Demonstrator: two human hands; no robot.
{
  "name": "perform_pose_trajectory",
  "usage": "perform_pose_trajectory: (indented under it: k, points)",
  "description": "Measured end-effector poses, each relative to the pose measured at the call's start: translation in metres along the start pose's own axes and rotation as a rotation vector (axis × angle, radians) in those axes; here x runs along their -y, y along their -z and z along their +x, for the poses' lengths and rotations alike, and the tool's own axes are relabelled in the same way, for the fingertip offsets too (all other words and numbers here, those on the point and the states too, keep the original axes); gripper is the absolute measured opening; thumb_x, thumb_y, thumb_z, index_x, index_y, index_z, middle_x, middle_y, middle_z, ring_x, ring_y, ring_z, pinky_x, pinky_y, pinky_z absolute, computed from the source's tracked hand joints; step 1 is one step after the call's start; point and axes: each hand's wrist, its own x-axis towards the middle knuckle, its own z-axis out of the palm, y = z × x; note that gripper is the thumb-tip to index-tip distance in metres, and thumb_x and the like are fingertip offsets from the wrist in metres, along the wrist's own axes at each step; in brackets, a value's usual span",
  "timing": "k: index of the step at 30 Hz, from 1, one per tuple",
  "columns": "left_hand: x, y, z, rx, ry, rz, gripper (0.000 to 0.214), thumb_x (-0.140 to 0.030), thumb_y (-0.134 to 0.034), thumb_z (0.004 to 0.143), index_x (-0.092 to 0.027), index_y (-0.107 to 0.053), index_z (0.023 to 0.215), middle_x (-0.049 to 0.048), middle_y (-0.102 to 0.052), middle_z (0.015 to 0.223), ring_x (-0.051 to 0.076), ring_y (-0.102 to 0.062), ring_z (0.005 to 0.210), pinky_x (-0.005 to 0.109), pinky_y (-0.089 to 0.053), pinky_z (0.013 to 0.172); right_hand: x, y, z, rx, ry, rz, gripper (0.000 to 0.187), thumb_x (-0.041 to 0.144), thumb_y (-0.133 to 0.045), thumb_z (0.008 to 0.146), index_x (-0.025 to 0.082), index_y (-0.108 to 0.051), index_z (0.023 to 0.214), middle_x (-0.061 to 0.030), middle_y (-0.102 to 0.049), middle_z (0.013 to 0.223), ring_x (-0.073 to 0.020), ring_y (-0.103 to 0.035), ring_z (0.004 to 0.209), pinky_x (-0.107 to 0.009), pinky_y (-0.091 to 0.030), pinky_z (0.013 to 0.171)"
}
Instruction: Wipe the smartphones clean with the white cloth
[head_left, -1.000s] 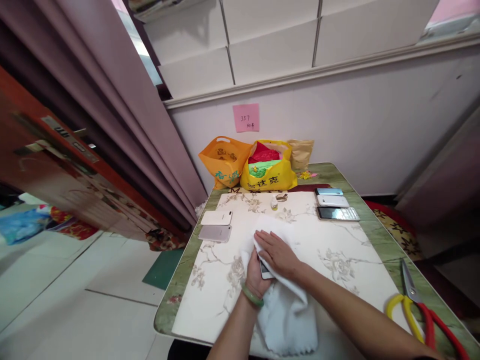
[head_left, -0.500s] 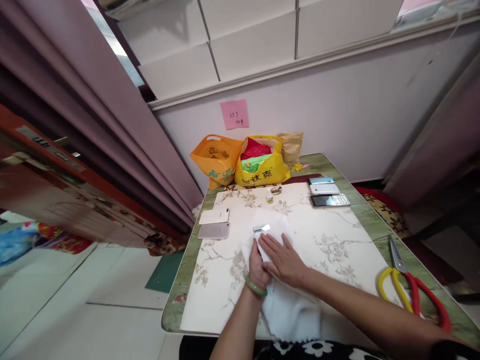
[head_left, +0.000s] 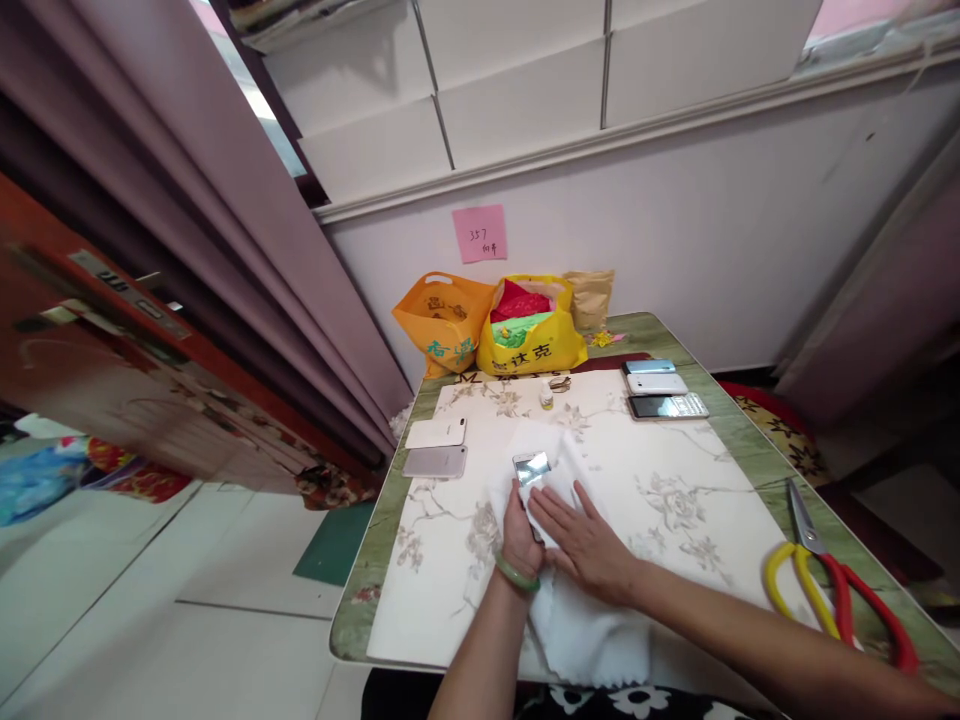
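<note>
My left hand [head_left: 523,535], with a green bangle [head_left: 516,573] at its wrist, is closed around the near side of a mobile phone [head_left: 534,468]. The phone's shiny upper screen shows; its lower part is mostly covered. My right hand [head_left: 585,540] lies flat over the phone with fingers stretched out, pressing on a white cloth [head_left: 592,635]. That cloth spreads beneath both hands and trails down to the table's near edge. How much of it lies between my right palm and the phone is hidden.
Two phones [head_left: 435,461] lie at the left. Several more, including a keypad phone [head_left: 667,406], line the right side. Yellow-and-red-handled scissors [head_left: 808,540] rest at the right edge. A small bottle [head_left: 547,395], an orange bag [head_left: 442,325] and a yellow bag [head_left: 532,352] stand farther back.
My right hand has slid down and right across the phone, so more of the screen's upper part shows. My left hand keeps its hold. The whole view has shifted slightly.
</note>
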Motion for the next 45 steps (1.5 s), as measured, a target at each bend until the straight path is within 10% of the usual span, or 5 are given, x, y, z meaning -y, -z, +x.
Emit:
perform_pose_trajectory:
  k: [15, 26, 32, 39, 45]
  points:
    - [0.006, -0.016, -0.005, 0.142, -0.088, 0.118, 0.048, -0.052, -0.051, 0.088, -0.014, -0.066, 0.114, 0.0112, -0.067, 0.12, 0.026, -0.059, 0.117, 0.039, -0.043, 0.103, -0.063, 0.008, 0.032, -0.415, -0.764, 0.551, 0.056, 0.049, -0.025, 0.097, 0.013, -0.065, 0.112, -0.0137, -0.069, 0.112, -0.0249, -0.058, 0.111, -0.045, -0.034, 0.104]
    - [0.006, -0.037, 0.006, 0.067, -0.796, 1.227, 0.075, -0.036, -0.075, 0.071, -0.017, -0.046, 0.138, 0.0153, -0.039, 0.149, 0.032, -0.02, 0.143, 0.044, -0.002, 0.117, -0.052, 0.041, -0.021, -0.856, -1.46, 0.726, 0.061, 0.055, -0.028, 0.091, 0.009, -0.067, 0.096, -0.0134, -0.071, 0.097, -0.0266, -0.062, 0.095, -0.034, -0.045, 0.087]
    - [0.005, -0.018, 0.015, 0.016, -0.858, 1.293, 0.081, -0.036, -0.078, 0.065, -0.017, -0.045, 0.137, 0.0175, -0.038, 0.149, 0.032, -0.017, 0.144, 0.045, 0.007, 0.116, -0.061, 0.031, 0.004, -0.764, -1.185, 0.711, 0.063, 0.057, -0.028, 0.093, 0.009, -0.063, 0.114, -0.0137, -0.067, 0.114, -0.0261, -0.058, 0.11, -0.037, -0.043, 0.096]
    - [0.001, 0.006, 0.014, -0.199, -0.867, 1.652, 0.067, -0.019, -0.066, 0.068, -0.014, -0.049, 0.133, 0.0211, -0.038, 0.148, 0.032, -0.024, 0.142, 0.05, 0.004, 0.116, -0.055, -0.003, 0.021, -0.063, -0.325, 0.158, 0.055, 0.046, -0.031, 0.098, 0.018, -0.038, 0.144, -0.0091, -0.038, 0.15, -0.0223, -0.031, 0.14, -0.045, -0.025, 0.114]
    - [-0.002, 0.014, 0.02, -0.257, -0.846, 2.027, 0.067, -0.016, -0.057, 0.07, -0.014, -0.045, 0.136, 0.0175, -0.039, 0.148, 0.028, -0.029, 0.141, 0.05, -0.01, 0.116, -0.052, -0.006, 0.007, 0.089, -0.138, -0.166, 0.071, 0.057, -0.031, 0.096, 0.012, -0.024, 0.149, -0.0124, -0.025, 0.155, -0.0253, -0.021, 0.143, -0.056, -0.003, 0.116]
